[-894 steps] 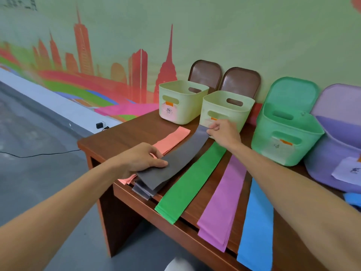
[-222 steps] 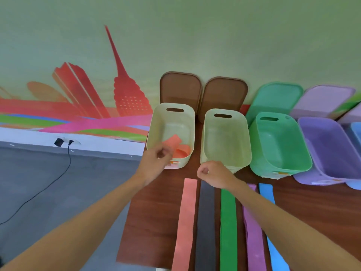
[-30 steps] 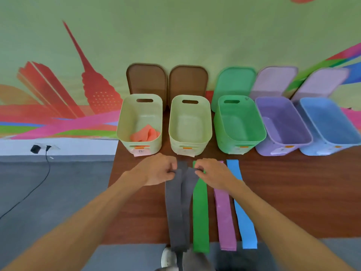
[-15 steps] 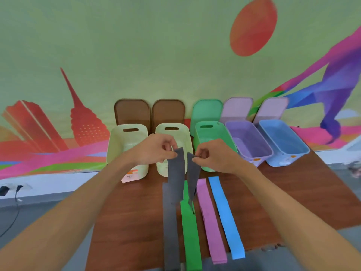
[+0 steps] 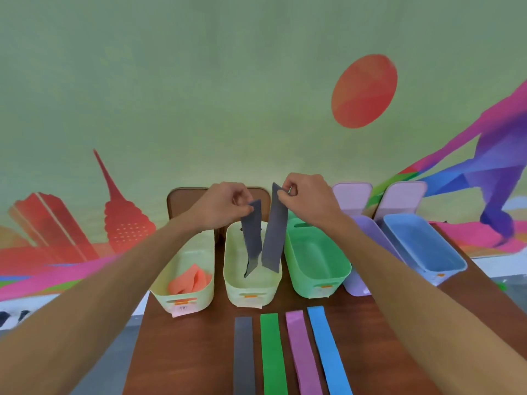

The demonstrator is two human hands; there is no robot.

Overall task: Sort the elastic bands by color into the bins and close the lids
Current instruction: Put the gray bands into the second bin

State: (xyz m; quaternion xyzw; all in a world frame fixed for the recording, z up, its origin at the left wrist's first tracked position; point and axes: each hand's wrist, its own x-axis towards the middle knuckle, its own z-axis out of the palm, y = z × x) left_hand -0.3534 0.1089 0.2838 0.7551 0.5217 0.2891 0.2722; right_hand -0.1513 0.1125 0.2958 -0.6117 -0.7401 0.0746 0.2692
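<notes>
My left hand [image 5: 225, 205] and my right hand [image 5: 306, 195] each pinch an upper end of a grey elastic band [image 5: 272, 232]. It hangs folded in two strands above the second pale yellow bin [image 5: 252, 292], with its lower part dipping inside. The first pale yellow bin [image 5: 185, 297] holds orange bands [image 5: 189, 282]. On the table lie a grey band [image 5: 243, 354], a green band [image 5: 272, 354], a purple band [image 5: 302, 354] and a blue band [image 5: 328, 352], side by side. A green bin [image 5: 316, 266], a purple bin [image 5: 356, 286] and a blue bin [image 5: 422, 252] stand open to the right.
The bins stand in a row at the back of a brown wooden table [image 5: 185, 352]. Brown lids [image 5: 182, 201] and purple lids [image 5: 352, 196] lean upright against the painted wall behind them. The table's left edge drops to a grey floor [image 5: 108, 354].
Both hands have lifted the grey band higher and carried it forward from above the table to above the second yellow bin. A second grey band stays flat on the table.
</notes>
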